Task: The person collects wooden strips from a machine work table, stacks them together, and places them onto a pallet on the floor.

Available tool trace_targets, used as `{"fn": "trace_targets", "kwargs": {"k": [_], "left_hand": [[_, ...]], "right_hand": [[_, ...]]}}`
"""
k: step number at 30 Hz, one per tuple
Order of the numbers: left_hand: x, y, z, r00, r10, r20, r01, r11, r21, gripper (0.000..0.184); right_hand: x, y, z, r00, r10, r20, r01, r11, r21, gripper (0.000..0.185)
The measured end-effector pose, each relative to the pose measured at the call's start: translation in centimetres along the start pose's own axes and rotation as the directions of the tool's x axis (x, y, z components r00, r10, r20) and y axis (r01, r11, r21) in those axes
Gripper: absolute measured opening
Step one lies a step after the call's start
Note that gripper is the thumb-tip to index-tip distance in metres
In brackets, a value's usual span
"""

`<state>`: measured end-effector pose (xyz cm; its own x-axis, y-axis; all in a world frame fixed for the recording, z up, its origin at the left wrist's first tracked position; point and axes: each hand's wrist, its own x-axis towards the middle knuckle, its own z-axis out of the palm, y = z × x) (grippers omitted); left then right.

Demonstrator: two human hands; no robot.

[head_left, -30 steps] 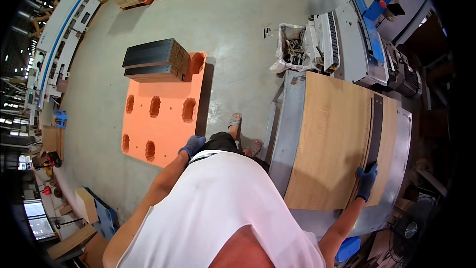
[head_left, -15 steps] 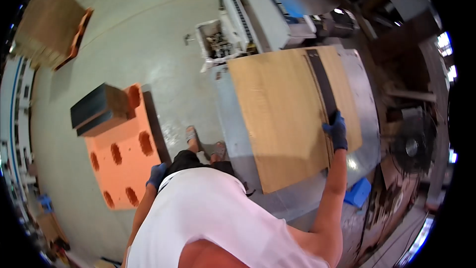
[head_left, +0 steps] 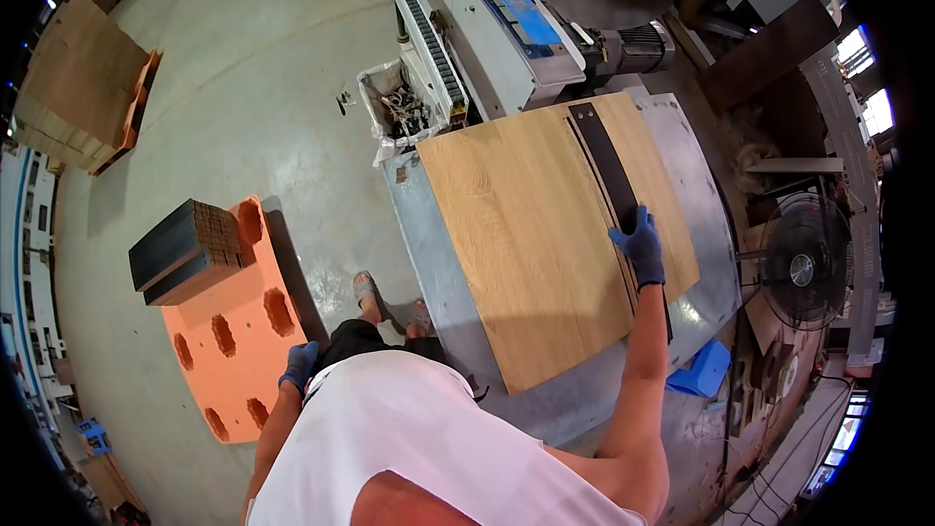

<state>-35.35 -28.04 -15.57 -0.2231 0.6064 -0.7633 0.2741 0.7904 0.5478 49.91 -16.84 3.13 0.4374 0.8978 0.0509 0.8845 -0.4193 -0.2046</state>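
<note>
My right hand, in a blue glove, lies with thumb and fingers spread on a long dark strip. The strip runs lengthwise over a wood-grain board, and narrow dark lines lie along its left side. Beneath the board is a grey metal tabletop. My left hand, also blue-gloved, hangs by my hip near the orange pallet. Its fingers are foreshortened, so their pose is unclear, and no held thing shows there.
A stack of dark-faced boards sits on the orange pallet. A lined bin of small parts stands by the machine. At right are a black fan and a blue container. A tall board stack stands far left.
The whole view has shifted, with the board and table now farther left in it. My right hand stays on the dark strip, its fingers a little more spread. My left hand stays by my hip.
</note>
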Motion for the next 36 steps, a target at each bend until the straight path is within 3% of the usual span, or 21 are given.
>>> {"fn": "trace_targets", "kwargs": {"k": [3,5,8,12,14,18,27,30,36], "left_hand": [[-1.3,2.1,0.1,0.997,-0.079,0.007,0.079,0.995,-0.06,0.03],[-2.7,3.9,0.6,0.987,-0.163,0.005,0.163,0.981,-0.107,0.03],[-3.3,4.9,1.4,0.99,-0.134,-0.038,0.126,0.978,-0.166,0.027],[-3.0,3.8,1.0,0.994,-0.109,-0.017,0.106,0.988,-0.113,0.03],[-2.9,3.4,0.8,0.99,-0.136,-0.025,0.134,0.99,-0.044,0.037],[-4.6,4.2,0.8,0.986,-0.164,-0.027,0.161,0.983,-0.091,0.041],[-3.0,1.3,0.5,0.996,-0.081,-0.028,0.078,0.993,-0.089,0.042],[-2.7,0.9,0.4,0.996,-0.081,-0.037,0.079,0.995,-0.069,0.041],[-5.3,3.7,1.3,0.992,-0.111,-0.052,0.103,0.984,-0.147,0.04]], "right_hand": [[1.7,-2.2,-0.5,0.993,-0.036,-0.109,0.029,0.998,-0.063,0.096],[2.9,-4.4,-1.2,0.991,-0.028,-0.129,0.033,0.999,0.036,0.087],[5.9,-5.9,-0.6,0.976,-0.051,-0.214,0.083,0.986,0.142,0.074],[9.7,-7.4,1.1,0.942,-0.088,-0.324,0.177,0.95,0.258,0.06],[10.8,-9.1,0.6,0.923,-0.106,-0.37,0.208,0.946,0.249,0.057],[13.1,-10.9,0.3,0.915,-0.11,-0.388,0.215,0.947,0.24,0.057],[16.4,-13.9,-0.7,0.806,-0.235,-0.543,0.313,0.948,0.054,0.056],[16.8,-15.1,-1.9,0.914,-0.182,-0.363,0.235,0.966,0.105,0.054],[17.6,-13.4,0.5,0.885,-0.246,-0.395,0.203,0.968,-0.148,0.057]]}}
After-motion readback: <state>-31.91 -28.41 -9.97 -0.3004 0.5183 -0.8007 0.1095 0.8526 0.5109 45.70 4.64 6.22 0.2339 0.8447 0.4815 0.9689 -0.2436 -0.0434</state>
